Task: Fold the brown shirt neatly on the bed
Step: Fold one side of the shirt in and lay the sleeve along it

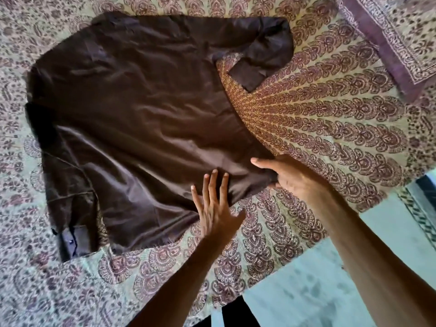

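i see the brown shirt [141, 102] spread flat over the left and centre of the frame, on the patterned bedspread [330, 119]. my left hand [215, 208] lies on its near hem, fingers straight and slightly apart. my right hand [295, 175] grips the hem's corner just beside it, thumb on top and fingers curled under.
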